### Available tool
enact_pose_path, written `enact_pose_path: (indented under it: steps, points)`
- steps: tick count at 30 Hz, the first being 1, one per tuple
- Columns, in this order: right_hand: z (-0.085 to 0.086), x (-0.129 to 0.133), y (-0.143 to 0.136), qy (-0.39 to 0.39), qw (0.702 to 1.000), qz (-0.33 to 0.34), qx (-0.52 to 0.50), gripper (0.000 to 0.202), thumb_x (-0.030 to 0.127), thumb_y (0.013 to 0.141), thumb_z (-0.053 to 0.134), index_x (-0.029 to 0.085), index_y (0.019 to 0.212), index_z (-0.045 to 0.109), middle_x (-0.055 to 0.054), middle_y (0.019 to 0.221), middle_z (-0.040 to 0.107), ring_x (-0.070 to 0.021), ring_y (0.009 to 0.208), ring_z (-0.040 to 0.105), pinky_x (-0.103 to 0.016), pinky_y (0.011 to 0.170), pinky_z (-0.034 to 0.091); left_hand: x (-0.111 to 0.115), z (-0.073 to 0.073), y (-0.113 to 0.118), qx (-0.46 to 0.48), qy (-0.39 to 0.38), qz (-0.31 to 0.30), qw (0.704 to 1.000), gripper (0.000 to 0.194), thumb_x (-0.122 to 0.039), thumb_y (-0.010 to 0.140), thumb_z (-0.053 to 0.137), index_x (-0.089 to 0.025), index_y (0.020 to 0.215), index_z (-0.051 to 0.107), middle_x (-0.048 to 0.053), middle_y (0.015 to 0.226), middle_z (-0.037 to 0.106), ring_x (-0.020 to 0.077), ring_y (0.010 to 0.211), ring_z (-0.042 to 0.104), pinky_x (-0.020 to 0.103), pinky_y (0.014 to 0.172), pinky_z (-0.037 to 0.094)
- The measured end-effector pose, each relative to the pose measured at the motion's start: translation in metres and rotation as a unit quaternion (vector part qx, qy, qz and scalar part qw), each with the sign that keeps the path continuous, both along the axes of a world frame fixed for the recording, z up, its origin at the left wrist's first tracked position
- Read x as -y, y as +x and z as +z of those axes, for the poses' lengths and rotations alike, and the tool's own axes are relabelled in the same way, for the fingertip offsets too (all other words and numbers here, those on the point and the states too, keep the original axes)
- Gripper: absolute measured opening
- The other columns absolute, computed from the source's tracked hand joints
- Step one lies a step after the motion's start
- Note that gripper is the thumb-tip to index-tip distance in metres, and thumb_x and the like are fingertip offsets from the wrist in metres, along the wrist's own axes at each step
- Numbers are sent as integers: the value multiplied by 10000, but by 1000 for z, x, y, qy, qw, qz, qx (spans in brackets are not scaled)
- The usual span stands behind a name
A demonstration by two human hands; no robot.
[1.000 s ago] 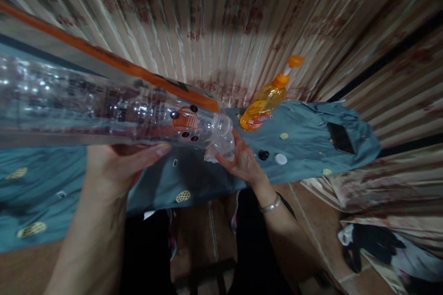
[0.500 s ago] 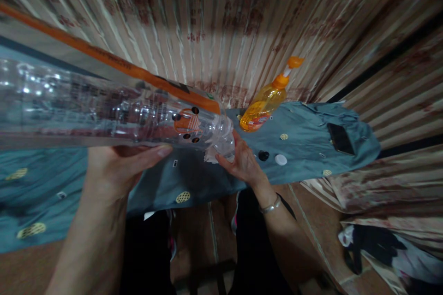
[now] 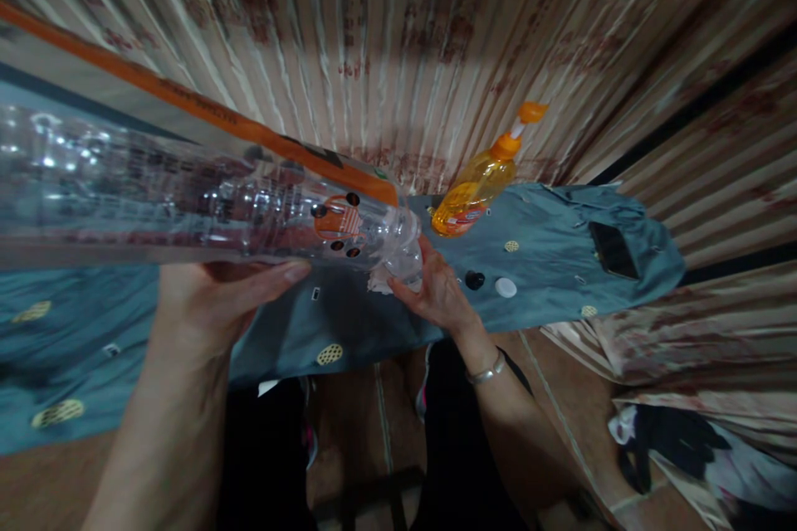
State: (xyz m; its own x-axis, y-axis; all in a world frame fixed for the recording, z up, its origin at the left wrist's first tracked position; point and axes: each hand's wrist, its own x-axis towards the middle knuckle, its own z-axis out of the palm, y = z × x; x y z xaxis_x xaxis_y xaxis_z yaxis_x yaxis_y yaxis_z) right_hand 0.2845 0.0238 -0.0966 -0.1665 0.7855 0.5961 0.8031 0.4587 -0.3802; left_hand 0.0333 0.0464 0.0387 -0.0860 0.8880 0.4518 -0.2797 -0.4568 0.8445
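Observation:
A long clear plastic sleeve of stacked transparent cups, with an orange stripe and printed logo, stretches from the left edge to the middle of the view. My left hand grips its underside, thumb lying along it. At its right end, my right hand has thumb and fingers closed round the clear end piece; which part is cup and which is wrapping cannot be told. Crumpled pale material shows beside my right thumb. Right of that hand, a black cap and a white round lid lie on the blue-green cloth.
A pump bottle of orange liquid stands behind my right hand. A dark phone lies on the cloth's right part. Pleated curtain hangs behind. Dark clothing is at the lower right, above a tiled floor.

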Motion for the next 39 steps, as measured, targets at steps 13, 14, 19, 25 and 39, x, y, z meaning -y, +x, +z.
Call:
enact_pose_path:
  steps: [13, 14, 19, 25, 39]
  points:
    - [-2, 1, 2, 9, 1000, 6, 1, 915, 487, 975, 703, 157, 1675, 216, -245, 1572, 571, -394, 1401, 624, -591, 1096, 596, 1, 2, 1, -22, 13, -5, 1000, 342, -64, 485, 924, -146, 778, 770, 26, 786, 796, 182, 680, 763, 285, 622, 674]
    - [-3, 1, 2, 7, 1000, 6, 0, 921, 491, 973, 706, 158, 1675, 213, -245, 1573, 570, -395, 1402, 624, -594, 1094, 596, 1, 1, 1, -26, 14, -4, 1000, 344, -83, 489, 930, -144, 786, 767, 25, 788, 796, 184, 675, 762, 298, 612, 675]
    - [-4, 0, 2, 23, 1000, 20, -5, 925, 475, 977, 708, 145, 1674, 197, -261, 1568, 568, -406, 1381, 638, -608, 1089, 595, 0, 0, 1, -39, 29, -4, 999, 357, -159, 511, 975, -130, 796, 762, 33, 782, 786, 186, 657, 759, 322, 591, 679]
    - [-1, 1, 1, 18, 1000, 9, 0, 918, 459, 969, 719, 151, 1671, 213, -256, 1556, 580, -413, 1370, 645, -607, 1078, 606, -1, -1, 0, -50, 16, 4, 999, 358, -191, 526, 973, -113, 822, 787, 70, 809, 795, 210, 689, 775, 345, 615, 687]
    - [-1, 1, 1, 6, 1000, -1, -1, 911, 413, 958, 727, 176, 1666, 204, -243, 1566, 574, -398, 1399, 630, -615, 1092, 598, 0, 3, 2, -50, 9, 4, 999, 333, -176, 504, 961, -128, 775, 774, 38, 768, 784, 179, 651, 756, 316, 598, 677]
